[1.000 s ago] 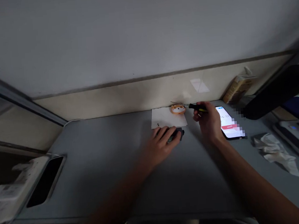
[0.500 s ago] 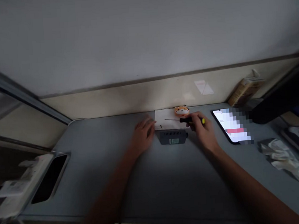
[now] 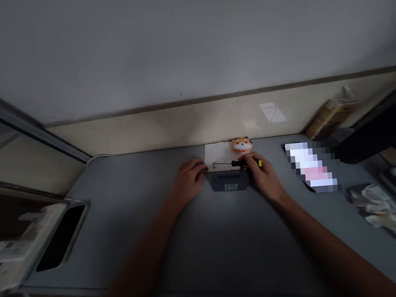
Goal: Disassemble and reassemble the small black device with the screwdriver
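My right hand (image 3: 262, 172) is closed round the black and yellow handle of a screwdriver (image 3: 237, 163). Its thin shaft points left, and the tip meets small dark screws (image 3: 213, 166) on a sheet of white paper (image 3: 215, 152). At the paper's left edge rests my left hand (image 3: 189, 179), fingers loosely bent and apart, with nothing visible in it. A dark grey box with vent slots and a pale label (image 3: 230, 182) stands just in front of the paper, between both hands. An orange and white animal-faced object (image 3: 242, 145) sits at the paper's back right corner.
To the right lie a lit phone (image 3: 311, 167) and crumpled tissue (image 3: 377, 203). A carton (image 3: 330, 115) leans by the wall at the back right. On the left, a dark-screened device (image 3: 61, 237) lies near white equipment (image 3: 12, 254). The wall (image 3: 141, 130) bounds the grey desk behind.
My right hand has moved the screwdriver left and slightly toward me, bringing its tip to the screws. The left hand stays by the paper. The whole view has shifted slightly.
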Demonstrator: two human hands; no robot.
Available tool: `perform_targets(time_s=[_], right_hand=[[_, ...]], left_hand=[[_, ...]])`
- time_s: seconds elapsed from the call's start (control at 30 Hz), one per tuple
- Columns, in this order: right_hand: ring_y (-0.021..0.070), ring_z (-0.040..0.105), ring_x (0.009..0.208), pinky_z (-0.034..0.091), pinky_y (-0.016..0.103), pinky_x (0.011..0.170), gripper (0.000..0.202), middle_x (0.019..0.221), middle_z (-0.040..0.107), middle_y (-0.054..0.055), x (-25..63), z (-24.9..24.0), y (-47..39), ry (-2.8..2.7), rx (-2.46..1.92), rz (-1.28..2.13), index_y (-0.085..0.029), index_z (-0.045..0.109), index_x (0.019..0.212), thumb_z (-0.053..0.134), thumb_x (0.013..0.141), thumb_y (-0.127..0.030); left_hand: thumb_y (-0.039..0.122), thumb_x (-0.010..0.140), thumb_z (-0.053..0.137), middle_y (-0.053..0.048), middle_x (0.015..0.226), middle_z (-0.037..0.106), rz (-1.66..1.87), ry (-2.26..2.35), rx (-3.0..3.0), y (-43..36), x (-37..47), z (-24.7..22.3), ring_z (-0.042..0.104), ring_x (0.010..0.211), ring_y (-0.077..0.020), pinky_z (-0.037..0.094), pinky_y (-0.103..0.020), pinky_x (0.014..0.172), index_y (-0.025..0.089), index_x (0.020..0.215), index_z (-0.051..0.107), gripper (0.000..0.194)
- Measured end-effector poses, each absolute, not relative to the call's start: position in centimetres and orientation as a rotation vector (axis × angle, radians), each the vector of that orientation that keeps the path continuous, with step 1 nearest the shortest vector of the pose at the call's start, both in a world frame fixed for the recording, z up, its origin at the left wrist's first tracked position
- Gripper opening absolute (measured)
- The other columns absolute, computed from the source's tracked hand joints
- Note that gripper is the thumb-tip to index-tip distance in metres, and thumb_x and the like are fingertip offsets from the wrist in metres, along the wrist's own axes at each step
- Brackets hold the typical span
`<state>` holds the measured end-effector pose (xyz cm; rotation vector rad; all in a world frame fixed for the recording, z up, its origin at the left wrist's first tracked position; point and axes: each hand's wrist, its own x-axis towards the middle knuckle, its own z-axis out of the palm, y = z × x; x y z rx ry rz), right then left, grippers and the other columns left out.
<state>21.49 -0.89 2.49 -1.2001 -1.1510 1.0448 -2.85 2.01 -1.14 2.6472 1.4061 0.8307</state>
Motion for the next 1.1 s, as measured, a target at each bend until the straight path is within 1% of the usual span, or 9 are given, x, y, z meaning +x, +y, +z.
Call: perform_targets(time_s=[0.2, 0.33, 0.47, 0.57, 0.67, 0.77, 0.87, 1.0, 1.1], right_hand=[[0.0105, 0.044, 0.05, 0.034, 0.024, 0.049, 0.042, 0.058, 0.061, -0.002, 22.0, 3.3, -1.1, -1.033, -1.124, 1.009, -0.022, 0.071, 0.077, 0.07, 0.078, -0.064], [0.0106, 0.051, 0.051, 0.035, 0.024, 0.046, 0.036, 0.065, 0.064, 0.0, 22.8, 4.3, -1.1, -0.879, -1.026, 0.939, -0.022, 0.066, 0.07, 0.073, 0.075, -0.057], [0.0106, 0.051, 0.049, 0.034, 0.024, 0.043, 0.024, 0.064, 0.061, 0.0, 23.9, 5.3, -1.0, -0.688, -0.939, 0.844, -0.021, 0.06, 0.065, 0.069, 0.069, -0.043], [0.0099, 0.05, 0.049, 0.034, 0.023, 0.042, 0.018, 0.065, 0.059, -0.001, 24.8, 5.9, -0.8, -0.588, -0.894, 0.77, -0.021, 0.055, 0.063, 0.064, 0.066, -0.037], [0.0097, 0.05, 0.05, 0.035, 0.022, 0.042, 0.015, 0.065, 0.058, -0.002, 25.6, 6.2, -0.5, -0.511, -0.87, 0.721, -0.022, 0.054, 0.062, 0.063, 0.063, -0.033], [0.0091, 0.049, 0.048, 0.035, 0.021, 0.04, 0.013, 0.062, 0.057, -0.003, 26.0, 6.3, -0.3, -0.478, -0.875, 0.727, -0.023, 0.053, 0.061, 0.063, 0.061, -0.031], [0.0086, 0.048, 0.045, 0.035, 0.02, 0.038, 0.011, 0.061, 0.059, -0.003, 26.0, 6.3, -0.1, -0.463, -0.914, 0.763, -0.022, 0.053, 0.062, 0.061, 0.063, -0.03], [0.0088, 0.048, 0.043, 0.034, 0.02, 0.038, 0.01, 0.059, 0.06, -0.002, 25.6, 6.2, 0.1, -0.442, -0.982, 0.814, -0.021, 0.056, 0.062, 0.06, 0.064, -0.03], [0.0091, 0.047, 0.042, 0.034, 0.021, 0.038, 0.011, 0.056, 0.058, -0.002, 25.5, 6.0, 0.1, -0.461, -1.024, 0.841, -0.022, 0.055, 0.062, 0.062, 0.063, -0.03]], left_hand=[[0.011, 0.095, 0.048, -0.008, 0.11, 0.075, 1.009, 1.291, 2.639, 1.5, -2.5, -0.3, 0.07, 0.104, -0.0214, 0.054, -0.039, 0.095, 0.02, 0.103, 0.072, 0.027], [0.014, 0.099, 0.041, -0.007, 0.103, 0.074, 1.215, 1.145, 2.507, -0.3, -1.5, 1.7, 0.07, 0.1, -0.0184, 0.055, -0.035, 0.092, 0.022, 0.106, 0.067, 0.028], [0.022, 0.092, 0.054, -0.011, 0.113, 0.07, 1.042, 0.936, 2.597, -2.0, -0.6, 3.0, 0.069, 0.103, -0.0229, 0.056, -0.037, 0.09, 0.022, 0.114, 0.059, 0.023], [0.016, 0.086, 0.054, -0.01, 0.111, 0.07, 0.979, 0.933, 2.526, -2.3, -0.2, 2.7, 0.07, 0.098, -0.0217, 0.056, -0.034, 0.085, 0.023, 0.108, 0.053, 0.024], [0.017, 0.089, 0.052, -0.009, 0.108, 0.07, 0.988, 0.969, 2.317, -2.1, 0.0, 2.2, 0.07, 0.098, -0.02, 0.056, -0.032, 0.086, 0.023, 0.102, 0.049, 0.015], [0.025, 0.094, 0.052, -0.007, 0.102, 0.07, 0.949, 0.969, 2.125, -1.8, 0.1, 2.0, 0.07, 0.095, -0.0188, 0.056, -0.032, 0.086, 0.023, 0.099, 0.049, 0.006], [0.03, 0.097, 0.052, -0.006, 0.097, 0.071, 0.866, 1.022, 2.024, -1.5, 0.2, 1.8, 0.071, 0.093, -0.0196, 0.057, -0.033, 0.084, 0.024, 0.102, 0.051, 0.009], [0.035, 0.097, 0.054, -0.008, 0.106, 0.073, 0.802, 1.087, 2.011, -1.2, 0.1, 1.2, 0.072, 0.102, -0.0232, 0.058, -0.034, 0.084, 0.024, 0.104, 0.055, 0.012], [0.034, 0.097, 0.055, -0.008, 0.107, 0.072, 0.827, 1.132, 2.046, -1.1, 0.1, 0.8, 0.072, 0.102, -0.023, 0.059, -0.034, 0.084, 0.024, 0.105, 0.058, 0.014]])
